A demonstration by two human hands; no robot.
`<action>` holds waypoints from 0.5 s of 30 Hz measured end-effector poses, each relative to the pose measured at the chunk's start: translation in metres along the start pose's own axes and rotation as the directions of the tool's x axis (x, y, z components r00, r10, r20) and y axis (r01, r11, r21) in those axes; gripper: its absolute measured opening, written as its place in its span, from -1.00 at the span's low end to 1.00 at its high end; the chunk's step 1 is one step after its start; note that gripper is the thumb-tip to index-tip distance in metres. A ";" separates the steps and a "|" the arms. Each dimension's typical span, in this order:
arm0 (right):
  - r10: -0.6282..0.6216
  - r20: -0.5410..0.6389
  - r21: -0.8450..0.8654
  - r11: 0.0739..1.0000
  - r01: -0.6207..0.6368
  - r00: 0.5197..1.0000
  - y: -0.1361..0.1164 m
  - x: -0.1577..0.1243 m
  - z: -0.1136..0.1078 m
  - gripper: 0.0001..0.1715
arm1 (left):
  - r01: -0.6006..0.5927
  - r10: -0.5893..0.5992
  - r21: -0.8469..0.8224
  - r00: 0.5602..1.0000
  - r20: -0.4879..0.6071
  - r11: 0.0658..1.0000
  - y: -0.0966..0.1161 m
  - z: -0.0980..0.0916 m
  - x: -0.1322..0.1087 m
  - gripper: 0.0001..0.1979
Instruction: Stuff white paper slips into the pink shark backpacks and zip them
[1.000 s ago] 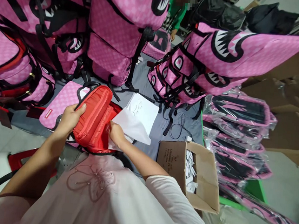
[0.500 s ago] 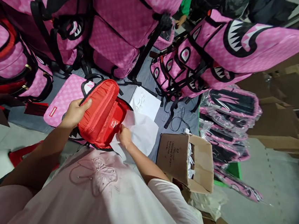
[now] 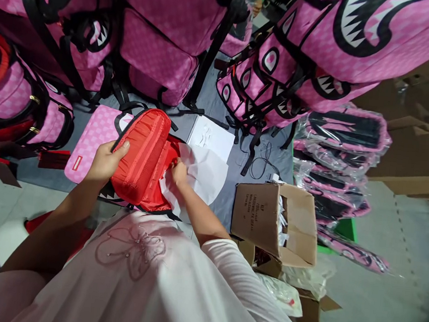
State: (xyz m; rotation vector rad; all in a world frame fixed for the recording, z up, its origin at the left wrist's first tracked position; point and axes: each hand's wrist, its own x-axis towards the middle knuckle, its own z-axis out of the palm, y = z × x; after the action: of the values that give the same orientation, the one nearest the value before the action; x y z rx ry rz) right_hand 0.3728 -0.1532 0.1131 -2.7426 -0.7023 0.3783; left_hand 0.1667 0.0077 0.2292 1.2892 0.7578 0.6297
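Note:
A pink checkered bag (image 3: 89, 136) lies opened on the grey-covered table, its red lining (image 3: 140, 161) facing up. With the thumb on top, my left hand (image 3: 109, 161) grips the edge of the raised flap and keeps it folded back. My right hand (image 3: 179, 173) reaches into the red opening, its fingers closed on a thin white sheet of paper (image 3: 209, 175). Part of the sheet lies inside the bag, and the rest spreads over its right edge. The fingertips are partly hidden by the lining.
Pink backpacks (image 3: 160, 49) stand along the back, with more shark-mouth bags (image 3: 283, 76) to the right. A white paper stack (image 3: 211, 135) and black cord (image 3: 263, 163) lie on the table. An open cardboard box (image 3: 257, 213) sits at right, beside plastic-wrapped pink bags (image 3: 343, 138).
My right hand has moved up and deeper into the red opening, drawing part of the white sheet with it. My left hand still holds the flap.

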 end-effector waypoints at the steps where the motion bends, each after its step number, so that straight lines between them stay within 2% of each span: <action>1: 0.040 -0.026 0.068 0.997 -0.039 0.999 0.000 0.007 0.004 -0.62 | 0.000 0.000 0.002 1.000 0.000 1.000 0.000 0.000 0.000 -0.50; 3: 0.093 -0.059 0.154 0.985 -0.083 0.994 0.000 0.017 0.013 -0.61 | -0.001 0.001 0.007 1.000 -0.003 1.000 -0.002 0.001 0.000 -0.50; 5: 0.088 -0.080 0.196 0.978 -0.071 0.993 0.001 0.022 0.021 -0.61 | -0.004 0.004 0.015 1.000 -0.007 1.000 -0.003 0.001 0.000 -0.49; 8: 0.046 -0.090 0.325 0.945 -0.014 0.995 0.003 0.023 0.028 -0.79 | -0.009 0.010 0.043 1.000 -0.015 0.999 -0.005 0.002 0.001 -0.48; 10: 0.071 -0.078 0.501 0.865 -0.022 0.994 0.003 0.023 0.029 -0.88 | -0.009 0.011 0.080 1.000 -0.020 0.997 -0.005 0.003 0.001 -0.47; 12: 0.125 -0.061 0.651 0.757 -0.056 0.990 0.001 0.025 0.028 -0.88 | -0.019 0.022 0.128 1.000 -0.016 0.992 -0.004 0.003 0.000 -0.45; 15: 0.154 -0.035 0.745 0.662 -0.077 0.987 -0.002 0.026 0.022 -0.90 | -0.095 0.115 0.355 0.993 -0.037 0.930 0.000 0.003 -0.003 -0.51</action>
State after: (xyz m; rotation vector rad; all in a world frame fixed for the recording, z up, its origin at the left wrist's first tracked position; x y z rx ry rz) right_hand 0.3873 -0.1340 0.0888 -1.9891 -0.2429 0.4366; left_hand 0.1675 0.0040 0.2303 1.6563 0.8810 0.6373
